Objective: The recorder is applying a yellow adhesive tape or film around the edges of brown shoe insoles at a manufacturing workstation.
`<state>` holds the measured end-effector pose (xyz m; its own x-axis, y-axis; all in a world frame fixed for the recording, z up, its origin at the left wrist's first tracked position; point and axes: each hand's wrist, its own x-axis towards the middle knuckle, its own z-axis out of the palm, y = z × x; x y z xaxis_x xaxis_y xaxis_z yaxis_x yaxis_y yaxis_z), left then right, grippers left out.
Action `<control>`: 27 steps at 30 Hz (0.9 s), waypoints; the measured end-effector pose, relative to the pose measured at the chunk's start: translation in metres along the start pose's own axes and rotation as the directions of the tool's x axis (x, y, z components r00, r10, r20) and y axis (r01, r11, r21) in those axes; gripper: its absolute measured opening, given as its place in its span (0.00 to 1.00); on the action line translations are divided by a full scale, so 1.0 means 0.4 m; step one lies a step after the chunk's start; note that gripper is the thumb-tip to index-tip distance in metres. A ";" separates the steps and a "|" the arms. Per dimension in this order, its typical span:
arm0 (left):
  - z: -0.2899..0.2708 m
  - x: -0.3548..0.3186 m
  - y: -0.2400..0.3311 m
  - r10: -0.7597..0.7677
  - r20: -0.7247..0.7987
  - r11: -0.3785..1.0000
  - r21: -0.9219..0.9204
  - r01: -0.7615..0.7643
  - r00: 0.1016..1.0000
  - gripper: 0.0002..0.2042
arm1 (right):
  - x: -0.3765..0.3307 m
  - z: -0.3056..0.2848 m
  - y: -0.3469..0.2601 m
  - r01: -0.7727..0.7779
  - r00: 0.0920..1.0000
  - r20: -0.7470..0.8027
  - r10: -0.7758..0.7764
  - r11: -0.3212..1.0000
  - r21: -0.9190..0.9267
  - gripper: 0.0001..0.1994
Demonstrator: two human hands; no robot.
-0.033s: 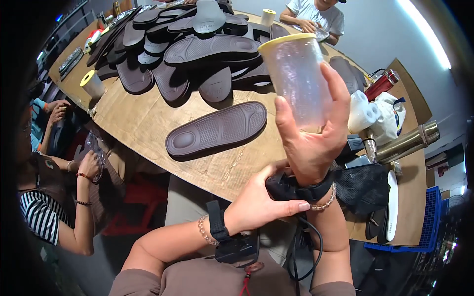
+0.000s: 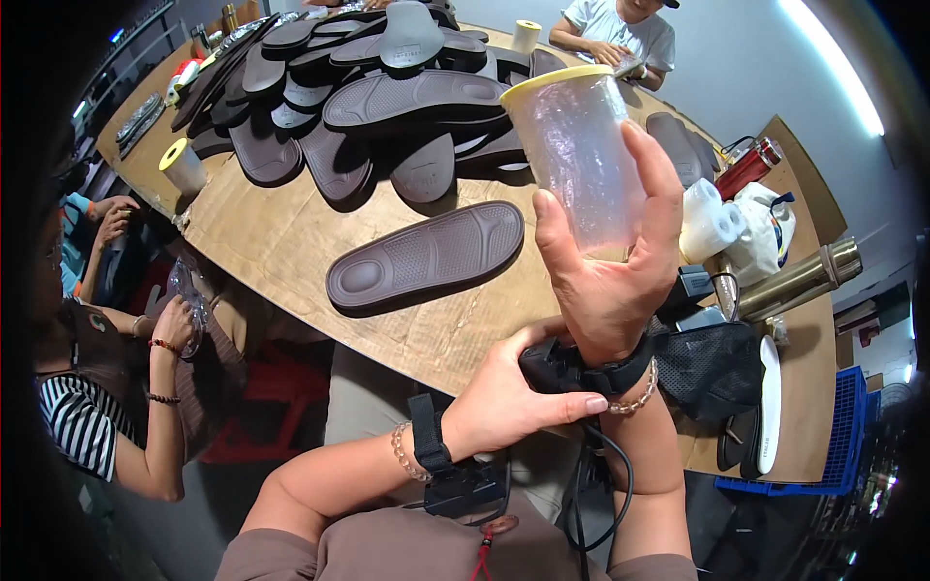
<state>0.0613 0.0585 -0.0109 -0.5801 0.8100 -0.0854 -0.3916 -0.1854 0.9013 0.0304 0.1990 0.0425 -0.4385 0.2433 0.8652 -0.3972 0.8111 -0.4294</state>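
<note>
Roll with a yellow end stands at the left on the brown table. Next comes a big heap of dark shoe soles. Below the heap, one brown sole lies on its own, tilted a bit, with its bumpy side up. It touches neither hand.

The left hand wraps round the black box strapped on the other wrist. Its thumb is on the near side, and its other fingers go behind, mostly hidden. I think a soft, steady hold is best here, so the strap does not twist and the black cord does not get pulled.

The clear roll is up in the air over the table, yellow rim on top, leaning a little left. The right hand pinches its low part between thumb and fingers. Its top has no hand on it, so it could tip. Keeping the thumb and fingers across from each other should help, and squeezing too hard might dent it.

Farther right are white rolls and a gold flask, both away from the fingers.
</note>
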 end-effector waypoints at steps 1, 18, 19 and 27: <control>-0.003 -0.001 0.003 -0.009 0.013 0.999 -0.040 0.010 1.000 0.40 | 0.002 0.003 -0.006 -0.027 1.000 0.002 0.027 1.000 -0.001 0.36; -0.075 -0.001 -0.034 -0.053 0.066 0.997 0.052 0.049 0.996 0.33 | -0.058 0.045 -0.016 -0.610 0.781 0.372 0.501 0.485 0.627 0.33; -0.070 -0.001 -0.041 -0.034 0.045 0.998 0.057 0.031 0.998 0.34 | -0.061 0.048 -0.015 -0.603 0.789 0.334 0.515 0.548 0.580 0.34; -0.129 0.001 -0.017 0.189 -0.144 0.976 -0.085 -0.203 0.971 0.54 | -0.081 -0.008 0.018 -0.529 0.849 0.328 0.415 0.684 0.503 0.36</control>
<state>0.0270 0.0314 -0.0391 -0.7404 0.6717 0.0265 -0.3249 -0.3921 0.8607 0.0443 0.1986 0.0123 -0.8015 0.3682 0.4712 -0.4452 0.1588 -0.8812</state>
